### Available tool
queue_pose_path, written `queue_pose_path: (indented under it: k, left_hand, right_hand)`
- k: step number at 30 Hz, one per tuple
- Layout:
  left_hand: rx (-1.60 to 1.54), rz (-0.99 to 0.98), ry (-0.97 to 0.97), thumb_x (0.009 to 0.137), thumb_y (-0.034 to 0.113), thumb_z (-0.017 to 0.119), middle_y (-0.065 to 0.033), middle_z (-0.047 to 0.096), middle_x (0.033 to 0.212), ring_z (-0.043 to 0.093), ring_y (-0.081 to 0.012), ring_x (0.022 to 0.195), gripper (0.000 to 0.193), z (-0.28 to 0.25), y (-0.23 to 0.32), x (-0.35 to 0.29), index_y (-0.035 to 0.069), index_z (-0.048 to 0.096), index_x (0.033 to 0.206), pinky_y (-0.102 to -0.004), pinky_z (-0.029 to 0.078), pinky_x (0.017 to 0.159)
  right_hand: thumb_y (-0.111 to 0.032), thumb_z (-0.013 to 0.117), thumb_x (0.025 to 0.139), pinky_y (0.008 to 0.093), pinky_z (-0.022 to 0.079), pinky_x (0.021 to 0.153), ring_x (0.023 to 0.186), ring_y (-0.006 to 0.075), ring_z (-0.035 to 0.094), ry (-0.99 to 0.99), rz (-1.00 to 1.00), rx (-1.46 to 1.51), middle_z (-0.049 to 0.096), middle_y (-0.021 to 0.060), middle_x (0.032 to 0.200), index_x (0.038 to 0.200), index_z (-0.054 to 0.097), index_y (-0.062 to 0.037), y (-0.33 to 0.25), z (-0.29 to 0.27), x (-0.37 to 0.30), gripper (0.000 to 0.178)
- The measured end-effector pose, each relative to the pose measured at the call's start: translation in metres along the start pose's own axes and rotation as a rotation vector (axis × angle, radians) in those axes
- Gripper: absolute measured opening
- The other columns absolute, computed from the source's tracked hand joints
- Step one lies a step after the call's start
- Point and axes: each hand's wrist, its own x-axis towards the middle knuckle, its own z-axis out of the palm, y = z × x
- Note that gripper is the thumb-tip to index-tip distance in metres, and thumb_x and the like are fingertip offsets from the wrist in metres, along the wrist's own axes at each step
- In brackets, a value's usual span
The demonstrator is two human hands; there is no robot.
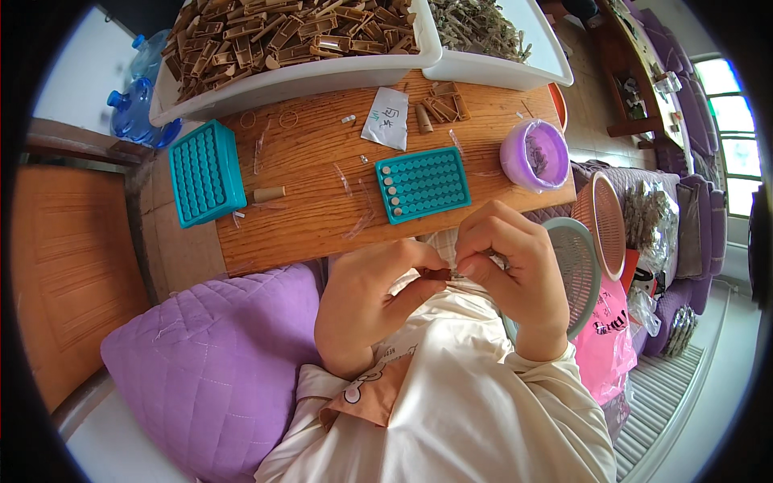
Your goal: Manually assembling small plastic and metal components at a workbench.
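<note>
In front of my chest, just off the table's near edge, my left hand [374,286] and my right hand [515,270] meet with fingertips pinched close together. A dark brownish bit shows between the left thumb and forefinger, too small to name. What the right fingers hold is mostly hidden by the hand. On the table just beyond lies a teal tray [431,181] with rows of round holes. Several short round pieces with pale tops [392,191] fill holes along its left side.
White bins [298,76] of brown half-tubes and of dry grey-green plant bits [483,32] stand at the back. Teal trays [205,173], a brown tube [269,194], a white paper [386,118] and a purple-lined bucket [535,154] are on the table. Baskets [604,225] stand right.
</note>
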Motion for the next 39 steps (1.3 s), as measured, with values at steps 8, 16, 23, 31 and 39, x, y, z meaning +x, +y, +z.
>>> queue_pose_path:
  k: [8, 16, 23, 31, 39]
  left_hand:
    - [-0.122, -0.053, 0.148, 0.065, 0.002, 0.065, -0.0073, 0.062, 0.071, 0.061, -0.0164, 0.063, 0.017, 0.004, -0.002, -0.004, 0.003, 0.055, 0.079, -0.0241, 0.046, 0.058]
    - [-0.111, -0.027, 0.243, 0.065, 0.001, 0.065, -0.0080, 0.062, 0.071, 0.062, -0.0163, 0.065, 0.019, 0.014, -0.002, -0.004, 0.003, 0.055, 0.081, -0.0238, 0.047, 0.059]
    - [-0.082, 0.019, 0.238, 0.065, 0.001, 0.064, -0.0069, 0.062, 0.071, 0.061, -0.0180, 0.063, 0.018, 0.007, 0.008, -0.006, 0.004, 0.055, 0.081, -0.0256, 0.046, 0.056]
    - [0.119, 0.145, 0.096, 0.066, 0.011, 0.068, -0.0061, 0.061, 0.073, 0.059, -0.0209, 0.062, 0.020, 0.013, 0.011, -0.003, 0.006, 0.055, 0.080, -0.0294, 0.045, 0.054]
    - [-0.516, 0.141, 0.277, 0.071, 0.003, 0.067, -0.0111, 0.061, 0.082, 0.060, -0.0156, 0.079, 0.020, 0.021, -0.025, 0.000, 0.001, 0.053, 0.085, -0.0258, 0.048, 0.070]
  right_hand:
    - [-0.005, 0.062, 0.068, 0.0325, 0.040, 0.052, 0.059, 0.0252, 0.050, 0.073, 0.051, -0.254, 0.048, 0.0075, 0.068, 0.070, 0.053, -0.0041, -0.017, 0.001, -0.008, 0.010]
    - [-0.004, 0.064, 0.067, 0.0312, 0.040, 0.053, 0.060, 0.0234, 0.050, 0.084, 0.087, -0.161, 0.048, 0.0069, 0.068, 0.070, 0.053, -0.0032, -0.018, 0.002, -0.015, 0.011]
    - [-0.001, 0.065, 0.065, 0.0294, 0.041, 0.053, 0.061, 0.0215, 0.051, 0.127, 0.037, -0.099, 0.049, 0.0070, 0.069, 0.070, 0.054, -0.0020, -0.023, 0.009, -0.014, 0.012]
    - [-0.001, 0.063, 0.067, 0.0295, 0.041, 0.051, 0.058, 0.0211, 0.051, 0.112, 0.041, -0.206, 0.050, 0.0076, 0.070, 0.071, 0.055, -0.0015, -0.010, -0.005, -0.004, 0.010]
    - [0.000, 0.060, 0.071, 0.0285, 0.041, 0.054, 0.066, 0.0221, 0.052, -0.116, 0.033, 0.119, 0.050, 0.0088, 0.074, 0.072, 0.052, 0.0004, 0.017, 0.012, -0.014, 0.008]
